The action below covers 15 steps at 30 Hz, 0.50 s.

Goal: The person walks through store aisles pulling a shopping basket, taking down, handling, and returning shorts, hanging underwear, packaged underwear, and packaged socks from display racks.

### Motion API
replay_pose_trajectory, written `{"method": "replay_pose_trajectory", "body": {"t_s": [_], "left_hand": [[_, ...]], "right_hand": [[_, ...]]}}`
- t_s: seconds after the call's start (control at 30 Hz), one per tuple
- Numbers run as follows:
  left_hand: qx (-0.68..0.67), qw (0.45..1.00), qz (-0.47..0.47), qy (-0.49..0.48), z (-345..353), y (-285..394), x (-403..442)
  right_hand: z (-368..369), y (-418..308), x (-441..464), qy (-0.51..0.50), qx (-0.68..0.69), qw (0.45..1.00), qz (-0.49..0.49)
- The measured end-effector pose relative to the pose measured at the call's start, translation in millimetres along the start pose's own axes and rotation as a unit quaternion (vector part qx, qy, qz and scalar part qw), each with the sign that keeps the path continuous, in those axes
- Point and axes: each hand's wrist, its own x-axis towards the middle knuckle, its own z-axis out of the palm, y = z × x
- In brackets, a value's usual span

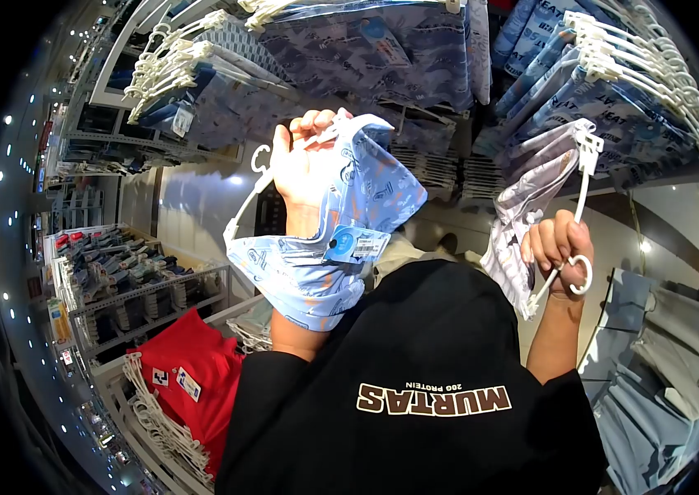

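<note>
My left hand is raised in front of my chest with its fingers curled at one clip end of a white hanger. From that hanger hangs a light blue printed garment, which looks like boxer shorts, folded over my wrist. A blue and white price tag lies on its front. My right hand is closed around a second white clip hanger, near its hook. A pale pinkish-grey striped garment hangs from its clips, bunched and tilted. The two garments are apart.
Racks of blue patterned garments and more blue printed ones on white hangers stand ahead. Red garments hang at the lower left. Grey clothing is at the right. A display of small items stands at left.
</note>
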Motion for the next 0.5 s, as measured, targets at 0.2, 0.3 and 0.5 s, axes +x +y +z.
{"method": "replay_pose_trajectory", "body": {"t_s": [0.2,0.3,0.5], "left_hand": [[-0.026,0.999,-0.011,-0.015,17,-18,5],[0.02,1.0,-0.001,-0.008,25,-26,1],[0.17,0.981,0.074,-0.059,29,-51,-3]], "right_hand": [[20,34,13,0.08,-0.101,0.991,0.045],[29,35,17,0.065,-0.121,0.99,0.039],[25,33,18,0.091,-0.137,0.984,0.072]]}}
